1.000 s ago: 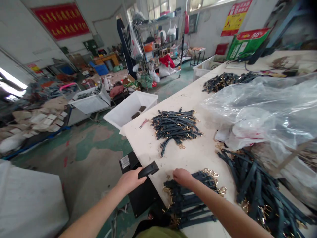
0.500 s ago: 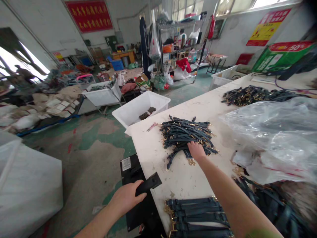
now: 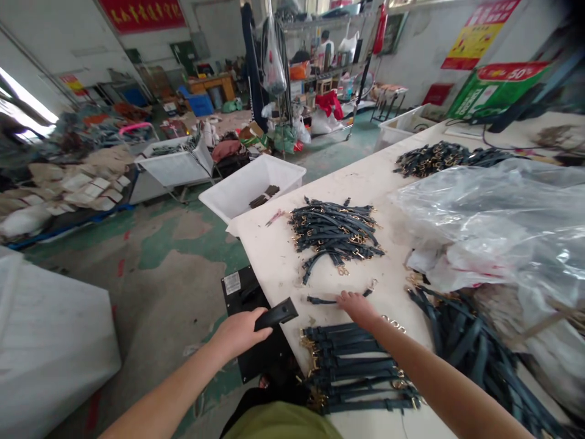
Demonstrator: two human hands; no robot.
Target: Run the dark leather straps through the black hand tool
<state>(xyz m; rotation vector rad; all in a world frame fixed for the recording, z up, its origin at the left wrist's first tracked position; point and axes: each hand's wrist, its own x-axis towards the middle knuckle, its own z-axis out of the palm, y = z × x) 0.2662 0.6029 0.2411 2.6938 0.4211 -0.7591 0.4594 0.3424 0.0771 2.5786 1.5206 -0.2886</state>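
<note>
My left hand [image 3: 240, 332] is closed around a black, blocky hand tool [image 3: 276, 315] whose exact kind I cannot make out, held out by the table's left edge. My right hand [image 3: 359, 310] rests on a single dark strap [image 3: 320, 300] with its fingers closed over the middle. A metal clasp [image 3: 373, 285] shows at the strap's far end. Nearer to me lies a row of dark straps [image 3: 351, 367] side by side, with gold-coloured hardware at their ends. Beyond my right hand is a heaped pile of similar straps [image 3: 336, 228].
Scissors [image 3: 275, 217] lie near the left edge of the white table [image 3: 256, 244]. Clear plastic sheeting [image 3: 498, 213] and more straps [image 3: 475, 341] cover the right side. A white bin [image 3: 223, 195] stands past the table's corner, a black panel [image 3: 251, 360] below its left edge.
My right hand has drawn back from the pile toward me and now has one strap under it on the bare tabletop. My left hand keeps the black tool.
</note>
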